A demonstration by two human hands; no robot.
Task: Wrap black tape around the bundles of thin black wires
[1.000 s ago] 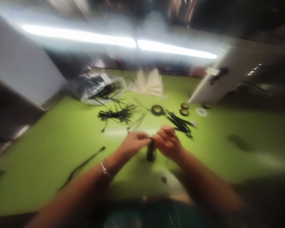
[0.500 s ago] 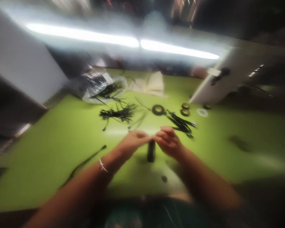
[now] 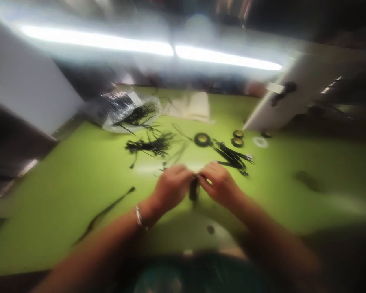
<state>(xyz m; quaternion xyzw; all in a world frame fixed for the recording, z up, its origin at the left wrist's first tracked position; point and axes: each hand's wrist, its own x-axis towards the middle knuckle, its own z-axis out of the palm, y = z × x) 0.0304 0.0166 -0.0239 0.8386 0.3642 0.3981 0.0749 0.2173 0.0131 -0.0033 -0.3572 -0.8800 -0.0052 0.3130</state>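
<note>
My left hand (image 3: 173, 183) and my right hand (image 3: 218, 181) meet over the middle of the table, fingertips pinched close together. Between them hangs a dark, upright piece that looks like a roll of black tape (image 3: 194, 191) seen edge-on; blur hides its detail. Both hands are closed at its upper end, and the fingers cover what they pinch there. Just beyond my right hand lies a bundle of black cables (image 3: 232, 156). Past my left hand is a second bunch of thin black cables (image 3: 149, 145).
On the green table (image 3: 277, 203) lie a black tape roll (image 3: 202, 139), two smaller rolls (image 3: 237, 138), a white ring (image 3: 260, 142) and a single black cable (image 3: 106, 209). A plastic bag of cables (image 3: 131, 112) and pale paper (image 3: 198, 106) are at the back. White panels flank the table.
My left hand has turned, its back now more upward, with fingers curled closer to the dark piece. The dark piece sits slightly higher between my hands. The view has shifted slightly.
</note>
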